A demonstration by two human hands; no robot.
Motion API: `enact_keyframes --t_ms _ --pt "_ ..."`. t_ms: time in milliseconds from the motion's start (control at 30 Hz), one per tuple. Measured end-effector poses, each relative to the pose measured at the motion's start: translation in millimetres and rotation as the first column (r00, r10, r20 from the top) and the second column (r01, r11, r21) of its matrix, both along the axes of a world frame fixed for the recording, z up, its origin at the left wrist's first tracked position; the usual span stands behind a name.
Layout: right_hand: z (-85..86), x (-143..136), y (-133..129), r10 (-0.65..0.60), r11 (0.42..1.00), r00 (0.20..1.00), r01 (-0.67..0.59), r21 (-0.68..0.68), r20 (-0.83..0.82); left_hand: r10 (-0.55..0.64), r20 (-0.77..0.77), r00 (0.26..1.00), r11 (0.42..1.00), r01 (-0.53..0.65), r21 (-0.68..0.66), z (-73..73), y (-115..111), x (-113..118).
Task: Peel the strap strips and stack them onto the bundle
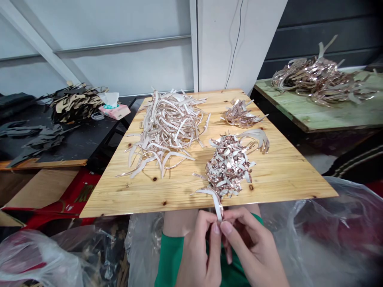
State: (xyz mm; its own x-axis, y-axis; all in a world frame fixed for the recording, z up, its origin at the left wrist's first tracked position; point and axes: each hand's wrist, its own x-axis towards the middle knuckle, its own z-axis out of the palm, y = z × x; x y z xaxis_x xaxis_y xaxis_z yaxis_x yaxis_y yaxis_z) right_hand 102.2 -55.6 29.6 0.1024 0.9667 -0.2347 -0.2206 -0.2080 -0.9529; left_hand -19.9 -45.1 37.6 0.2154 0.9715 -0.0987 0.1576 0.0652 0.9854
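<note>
Both hands meet just off the front edge of the wooden table (179, 201). Between thumb and fingers my left hand (206, 247) pinches the lower end of a curved white and rose-gold strip (216, 199). Fingertips of my right hand (249, 243) close on the same end, touching the left ones. The strip's upper part bends left over the table edge. Beyond it lies a heap of short shiny scraps (229, 165). A large tangle of long curved strips (173, 119) covers the table's left half. At the back right sits a small bunch of strips (242, 113).
A black table (89, 139) on the left holds dark and tan pieces (73, 103) and a tissue box (115, 111). On the right, a greenish table (329, 115) bears more shiny strips (323, 79). Clear plastic bags (50, 259) lie low at both sides. Fanned strips (259, 137) lie behind the scraps.
</note>
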Motion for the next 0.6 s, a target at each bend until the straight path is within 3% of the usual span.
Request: enact_keyframes --t_ms 167,367,533,600 --pt "-0.4 1.6 3.6 0.037 0.999 0.999 -0.037 0.006 -0.033 0.03 0.012 0.999 1.0 -0.03 -0.003 -4.3 0.6 -0.5" --pt "-7.2 9.2 3.9 0.121 0.99 0.991 -0.125 0.069 0.057 0.001 0.07 0.998 0.997 0.004 -0.076 -2.3 1.3 0.1" --pt "-9.3 8.7 1.4 0.02 0.997 0.999 -0.023 0.078 0.035 -0.017 0.035 0.999 0.996 0.02 -0.085 -2.3 -1.5 0.7" --pt "-9.7 9.0 2.2 0.034 0.991 0.995 -0.045 0.125 0.092 -0.011 0.018 1.0 0.998 0.012 -0.064 -3.0 -1.9 0.5"
